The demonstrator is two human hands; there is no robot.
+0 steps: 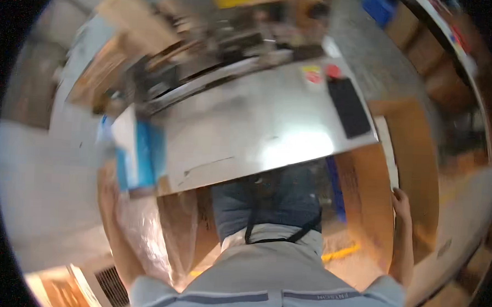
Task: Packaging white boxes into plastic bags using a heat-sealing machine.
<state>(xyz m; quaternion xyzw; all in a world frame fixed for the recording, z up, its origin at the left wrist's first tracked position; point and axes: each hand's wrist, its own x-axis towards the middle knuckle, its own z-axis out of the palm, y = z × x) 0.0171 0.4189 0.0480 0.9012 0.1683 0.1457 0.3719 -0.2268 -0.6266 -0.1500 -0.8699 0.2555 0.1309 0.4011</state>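
My right hand [402, 204] reaches into an open brown cardboard box [367, 197] at the right of the table. Its fingers are bent against the near end of a long white flat piece [389, 154] between the box's walls. My left hand [107, 194] is smeared by motion at the table's left corner. Right beside it stands a blue and white box [141, 154], and a clear plastic bag [149, 231] hangs below. Whether the left hand touches either one cannot be made out.
A shiny metal table [230, 131] lies before me, with a black flat slab [348, 107] and a red round thing [333, 71] on its right. Blurred machinery [223, 54] lines its back. A brown carton [136, 20] lies far left; another [199, 220] stands under the left edge.
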